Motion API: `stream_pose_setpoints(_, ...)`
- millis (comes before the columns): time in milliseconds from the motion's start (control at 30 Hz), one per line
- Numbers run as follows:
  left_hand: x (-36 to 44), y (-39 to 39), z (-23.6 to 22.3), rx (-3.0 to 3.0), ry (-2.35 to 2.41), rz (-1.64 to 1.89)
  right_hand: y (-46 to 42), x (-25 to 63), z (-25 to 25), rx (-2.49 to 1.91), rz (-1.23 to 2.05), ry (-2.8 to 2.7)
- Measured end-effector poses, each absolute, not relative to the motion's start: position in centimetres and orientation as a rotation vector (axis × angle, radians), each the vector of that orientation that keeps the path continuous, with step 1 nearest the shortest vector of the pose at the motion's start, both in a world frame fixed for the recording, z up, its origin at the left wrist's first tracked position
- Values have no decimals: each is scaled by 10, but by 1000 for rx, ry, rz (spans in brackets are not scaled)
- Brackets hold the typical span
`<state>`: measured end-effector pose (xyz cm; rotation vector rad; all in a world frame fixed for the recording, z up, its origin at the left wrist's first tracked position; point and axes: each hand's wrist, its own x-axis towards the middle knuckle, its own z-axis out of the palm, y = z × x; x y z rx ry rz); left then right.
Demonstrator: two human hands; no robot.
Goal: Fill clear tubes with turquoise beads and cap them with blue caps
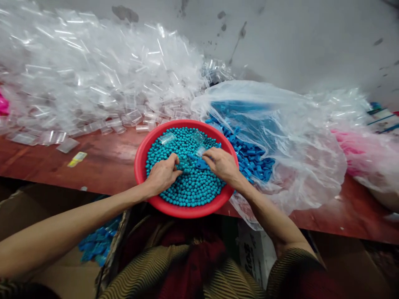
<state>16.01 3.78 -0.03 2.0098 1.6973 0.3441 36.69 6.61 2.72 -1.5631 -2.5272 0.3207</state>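
A red basin (187, 211) full of small teal beads (195, 189) stands in front of me. Over the beads, my left hand (164, 173) is closed in a pinch at a clear plastic tube (185, 162) that seems to have beads in it. My right hand (220, 164) enters from the right, thumb and fingers pinched on a blue plastic piece (198, 162), close to the tube. The exact shape of the blue piece is unclear. Another clear tube (167, 138) lies on the beads near the far rim.
A large heap of clear plastic tubes (102, 74) covers the back left. Right of the basin, blue plastic pieces (249, 155) spill from a clear bag (299, 166). A yellow-and-white scrap (77, 159) lies on the red tabletop (106, 166). Below left, a cardboard box (75, 270) holds blue pieces.
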Motion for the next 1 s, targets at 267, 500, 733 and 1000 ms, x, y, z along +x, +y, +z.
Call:
stream_pose_setpoints(267, 161, 35, 1, 2090, 1654, 250, 33, 335, 15, -1513, 392, -2879)
stream_pose_setpoints(500, 159, 34, -4, 2050, 1449, 345, 32, 345, 4, -1338, 691, -2756)
stream_pose_setpoints(733, 163, 37, -4, 2057, 1455, 295, 52, 381, 29, -1651, 363, -2630)
stream_pose_setpoints(1000, 168, 30, -1, 2136, 1486, 306, 53, 379, 16, -1781, 84, -2892)
